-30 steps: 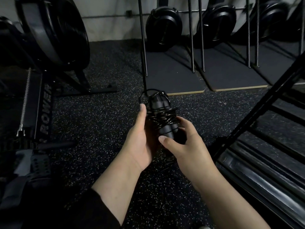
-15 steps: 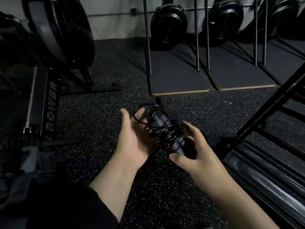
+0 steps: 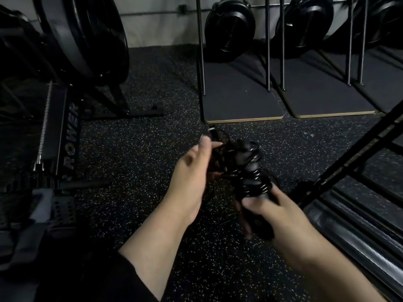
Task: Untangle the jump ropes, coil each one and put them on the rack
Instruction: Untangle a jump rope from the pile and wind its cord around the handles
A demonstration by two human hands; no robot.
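Hands meet low over the speckled floor (image 3: 135, 153), and between them is the rope (image 3: 244, 168): a black bundle, cord wound in tight turns round what look like its two handles. Nearest me, the right hand (image 3: 281, 216) grips the bundle's lower end, its fingers (image 3: 247, 231) curled underneath and the thumb laid across the top, so it is clamped on the rope. From that grip the bundle's long axis runs up and away toward eleven o'clock, tilted, with the wound turns sitting just above the thumb.

The left hand (image 3: 189, 168) stands at nine o'clock of the bundle, palm turned toward it. Its thumb and a fingertip pinch something dark at the upper end, likely a loose strand or a handle tip; blur and dim light keep me from telling which. Its other fingers are hidden behind the palm.

By my reading, the rope is not yet undone, and the coming move turns on this: the free end lies at the far, eleven o'clock end, nearer the left hand, so that hand would peel turns off along the axis while the right anchors the base.

At three o'clock, well apart from the hands, the rack (image 3: 349, 162) slants up in dark bars, its lower shelves bare where visible. Farther off at twelve o'clock, upright rowers (image 3: 231, 29) stand against the wall.
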